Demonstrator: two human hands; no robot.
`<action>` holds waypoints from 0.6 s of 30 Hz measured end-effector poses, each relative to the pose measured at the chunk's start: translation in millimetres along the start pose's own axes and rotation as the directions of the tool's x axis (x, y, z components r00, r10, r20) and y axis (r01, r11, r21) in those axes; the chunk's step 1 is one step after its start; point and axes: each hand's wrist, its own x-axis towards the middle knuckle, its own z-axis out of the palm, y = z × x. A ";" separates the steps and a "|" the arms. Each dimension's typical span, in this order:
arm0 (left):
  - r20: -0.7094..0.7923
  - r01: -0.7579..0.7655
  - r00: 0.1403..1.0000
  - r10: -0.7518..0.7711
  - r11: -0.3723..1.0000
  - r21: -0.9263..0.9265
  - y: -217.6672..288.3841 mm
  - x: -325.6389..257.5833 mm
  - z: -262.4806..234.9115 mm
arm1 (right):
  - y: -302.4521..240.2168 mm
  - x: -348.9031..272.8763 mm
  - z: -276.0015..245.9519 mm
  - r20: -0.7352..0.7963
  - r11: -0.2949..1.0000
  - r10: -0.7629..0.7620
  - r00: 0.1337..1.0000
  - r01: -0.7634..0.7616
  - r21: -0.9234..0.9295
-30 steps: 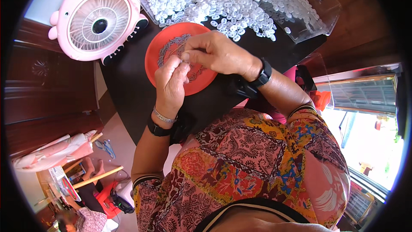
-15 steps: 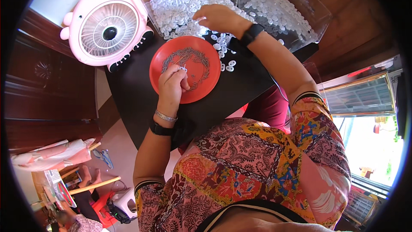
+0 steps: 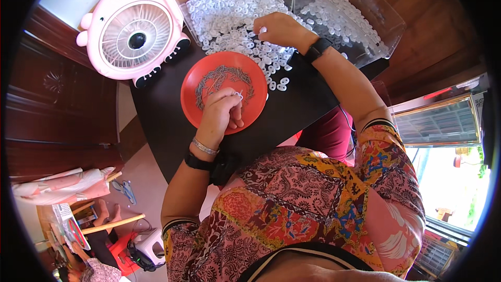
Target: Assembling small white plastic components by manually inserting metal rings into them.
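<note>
Right hand point(image 3: 279, 28) now out over the heap of white plastic pieces point(image 3: 235, 10), fingers closing on one; left hand point(image 3: 222, 112) over the red plate point(image 3: 195, 99), pinching a small metal piece point(image 3: 239, 94)

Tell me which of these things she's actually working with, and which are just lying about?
In use:
left hand over the orange plate of small metal pieces
right hand on the heap of white plastic pieces

Lying about:
pink fan
clear bin
black table
</note>
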 end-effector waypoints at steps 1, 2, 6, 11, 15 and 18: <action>0.000 0.001 1.000 -0.001 1.000 0.000 -1.2 1.0 -1.1 | -1.0 -0.6 -1.6 -0.035 0.996 0.036 0.999 -0.033 0.082; 0.043 -0.014 0.999 0.014 1.000 0.005 -2.8 2.3 -2.8 | -1.6 -0.1 -5.2 -0.036 0.996 0.038 0.999 -0.035 0.082; 0.153 0.027 0.987 -0.040 0.996 0.085 2.5 0.4 0.5 | 5.6 5.2 -4.6 -0.042 0.998 0.012 0.999 -0.015 -0.069; 0.240 0.048 0.968 -0.070 0.994 0.097 2.8 -4.0 4.9 | -7.0 29.7 -1.1 0.022 0.973 -0.046 0.999 0.050 -0.227; 0.311 0.014 0.950 -0.040 0.996 0.087 1.8 -5.3 5.2 | -9.9 52.1 12.9 -0.032 0.979 -0.122 0.992 0.115 -0.169; 0.211 -0.062 0.976 0.045 0.995 0.074 7.2 -6.2 3.5 | -9.6 58.9 20.4 0.054 0.975 -0.021 0.998 0.032 -0.220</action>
